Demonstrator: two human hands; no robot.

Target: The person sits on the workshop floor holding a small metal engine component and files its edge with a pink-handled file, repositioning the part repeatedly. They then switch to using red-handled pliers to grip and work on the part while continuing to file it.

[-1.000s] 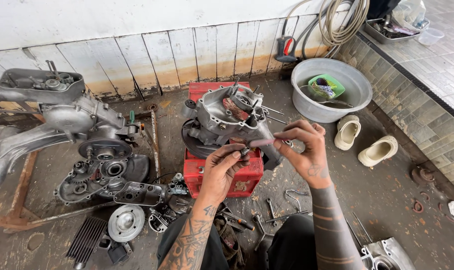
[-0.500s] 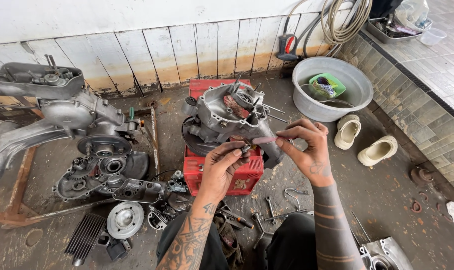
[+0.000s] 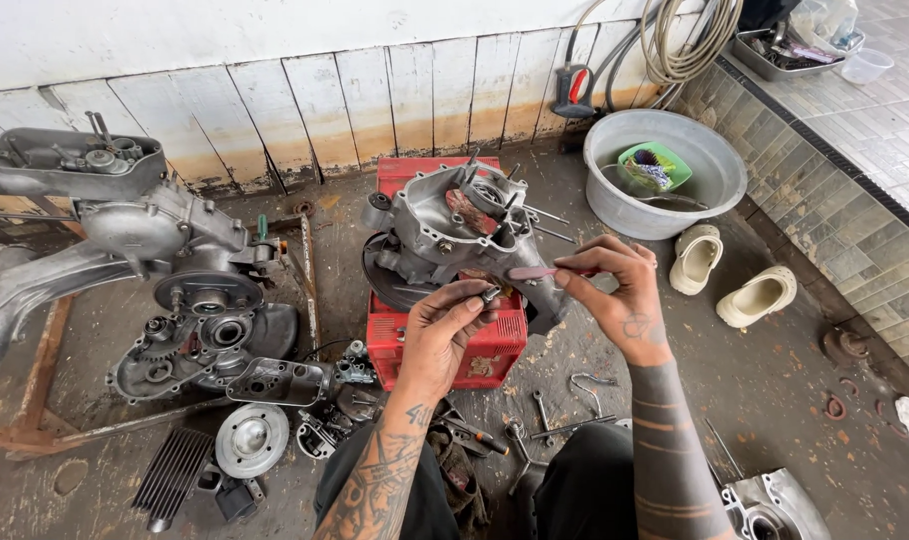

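Note:
My left hand (image 3: 452, 325) pinches a small metal part (image 3: 490, 295) between thumb and fingers, just in front of a grey engine casing (image 3: 455, 225). The casing rests on a red plastic crate (image 3: 470, 345) on the floor. My right hand (image 3: 615, 290) holds a thin pinkish stick-like tool (image 3: 533, 272) pointing left toward the small part, its tip a little above it. Both forearms are tattooed.
A second dismantled engine (image 3: 145, 260) lies at left with covers and a round disc (image 3: 252, 438). Loose tools (image 3: 545, 420) lie by the crate. A grey basin (image 3: 665, 175) with a green dish, two pale clogs (image 3: 730, 275) and a coiled hose (image 3: 690, 40) are at right.
Both hands have drawn slightly back from the casing toward me. The right hand's thin tool now points at the small part in my left fingers.

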